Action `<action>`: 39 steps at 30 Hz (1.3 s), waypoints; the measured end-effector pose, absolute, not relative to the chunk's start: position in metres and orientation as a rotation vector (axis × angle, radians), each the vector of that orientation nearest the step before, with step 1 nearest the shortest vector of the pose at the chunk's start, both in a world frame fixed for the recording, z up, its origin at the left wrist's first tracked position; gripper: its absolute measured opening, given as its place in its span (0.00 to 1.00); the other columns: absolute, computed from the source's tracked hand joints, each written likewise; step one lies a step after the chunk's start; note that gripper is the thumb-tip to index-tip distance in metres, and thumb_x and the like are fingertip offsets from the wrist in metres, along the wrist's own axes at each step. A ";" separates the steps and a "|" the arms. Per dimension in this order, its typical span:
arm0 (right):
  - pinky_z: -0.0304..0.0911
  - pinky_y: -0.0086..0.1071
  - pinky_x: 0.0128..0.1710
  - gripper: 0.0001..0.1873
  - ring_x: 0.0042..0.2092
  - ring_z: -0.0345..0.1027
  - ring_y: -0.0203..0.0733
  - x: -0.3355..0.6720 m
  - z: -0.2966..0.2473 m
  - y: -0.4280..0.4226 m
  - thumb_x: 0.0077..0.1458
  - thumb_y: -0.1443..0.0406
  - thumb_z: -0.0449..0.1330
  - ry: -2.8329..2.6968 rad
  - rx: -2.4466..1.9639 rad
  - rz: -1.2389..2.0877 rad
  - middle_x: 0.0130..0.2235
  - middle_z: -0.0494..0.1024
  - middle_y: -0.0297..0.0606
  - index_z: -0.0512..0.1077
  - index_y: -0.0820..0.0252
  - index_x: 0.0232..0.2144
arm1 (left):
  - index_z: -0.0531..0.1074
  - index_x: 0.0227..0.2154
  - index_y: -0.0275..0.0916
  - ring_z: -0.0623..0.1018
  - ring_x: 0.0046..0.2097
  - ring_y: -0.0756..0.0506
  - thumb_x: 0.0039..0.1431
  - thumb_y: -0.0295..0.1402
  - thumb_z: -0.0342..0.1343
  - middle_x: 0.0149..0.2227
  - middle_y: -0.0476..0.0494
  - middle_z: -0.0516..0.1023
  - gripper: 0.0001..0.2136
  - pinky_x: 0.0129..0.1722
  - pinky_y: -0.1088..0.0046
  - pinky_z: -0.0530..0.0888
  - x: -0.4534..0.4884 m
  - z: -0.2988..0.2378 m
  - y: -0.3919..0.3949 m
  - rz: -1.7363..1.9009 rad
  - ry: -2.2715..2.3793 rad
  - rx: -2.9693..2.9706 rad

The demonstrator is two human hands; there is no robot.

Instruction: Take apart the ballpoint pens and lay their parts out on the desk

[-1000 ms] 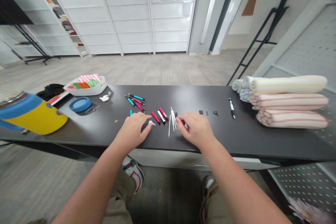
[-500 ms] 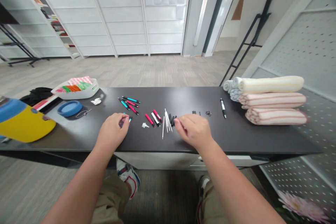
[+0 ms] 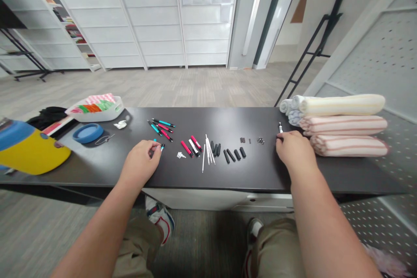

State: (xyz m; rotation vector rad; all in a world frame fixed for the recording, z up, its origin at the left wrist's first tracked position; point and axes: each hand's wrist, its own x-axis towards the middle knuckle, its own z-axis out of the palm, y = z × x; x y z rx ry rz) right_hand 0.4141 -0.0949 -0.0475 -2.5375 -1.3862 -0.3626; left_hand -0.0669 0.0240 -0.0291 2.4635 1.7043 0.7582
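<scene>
My left hand [image 3: 141,158] is closed near the front of the table, with a small blue-and-black pen part [image 3: 162,147] showing at its fingertips. My right hand [image 3: 296,150] has its fingers closed over a white-and-black pen [image 3: 280,127]; only the pen's far end is visible. Between the hands lie red and white pen barrels [image 3: 186,149], thin white refills [image 3: 209,150], black grips [image 3: 237,155] in two groups and small white tips [image 3: 181,155]. Small dark metal parts [image 3: 260,140] sit left of my right hand. Several blue and red pens [image 3: 164,128] lie beyond my left hand.
Rolled striped towels [image 3: 345,126] are stacked at the right end of the dark table [image 3: 208,117]. On the left are a white basket [image 3: 107,114], a blue ring-shaped object [image 3: 87,134], a crumpled white tissue [image 3: 120,124] and a yellow-and-blue visor [image 3: 35,150].
My right hand has moved right, from beside the black grips to the white-and-black pen, uncovering more black grips. My left hand has stayed in nearly the same place.
</scene>
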 end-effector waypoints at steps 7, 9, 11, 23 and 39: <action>0.66 0.45 0.44 0.20 0.45 0.75 0.59 0.419 -0.041 -0.105 0.64 0.63 0.55 -1.269 -2.649 -0.395 0.49 0.79 0.57 0.82 0.64 0.48 | 0.78 0.39 0.39 0.79 0.40 0.41 0.66 0.40 0.52 0.38 0.42 0.80 0.12 0.43 0.67 0.73 -0.068 -0.031 0.025 0.792 1.681 2.440; 0.66 0.44 0.44 0.20 0.45 0.75 0.59 0.420 -0.040 -0.105 0.64 0.65 0.54 -1.247 -2.646 -0.386 0.49 0.79 0.58 0.82 0.66 0.49 | 0.78 0.39 0.39 0.79 0.40 0.42 0.66 0.40 0.52 0.39 0.42 0.80 0.12 0.43 0.67 0.73 -0.068 -0.032 0.025 0.807 1.675 2.431; 0.66 0.44 0.44 0.21 0.46 0.76 0.58 0.420 -0.040 -0.104 0.63 0.67 0.53 -1.236 -2.642 -0.372 0.49 0.79 0.58 0.82 0.67 0.49 | 0.78 0.39 0.39 0.79 0.40 0.42 0.66 0.40 0.52 0.38 0.42 0.80 0.12 0.43 0.67 0.73 -0.068 -0.032 0.025 0.814 1.673 2.423; 0.68 0.46 0.41 0.19 0.42 0.76 0.60 0.424 -0.044 -0.106 0.55 0.69 0.56 -1.268 -2.563 -0.484 0.44 0.80 0.61 0.84 0.68 0.42 | 0.77 0.37 0.39 0.78 0.39 0.42 0.65 0.39 0.52 0.38 0.41 0.80 0.12 0.44 0.66 0.74 -0.068 -0.031 0.023 0.836 1.663 2.413; 0.65 0.58 0.60 0.19 0.62 0.65 0.61 0.276 -0.026 -0.085 0.64 0.55 0.62 -2.019 -1.632 -0.166 0.60 0.74 0.52 0.78 0.58 0.52 | 0.75 0.38 0.40 0.77 0.46 0.40 0.69 0.34 0.50 0.40 0.41 0.80 0.09 0.51 0.63 0.71 -0.034 -0.017 0.001 1.009 1.433 2.632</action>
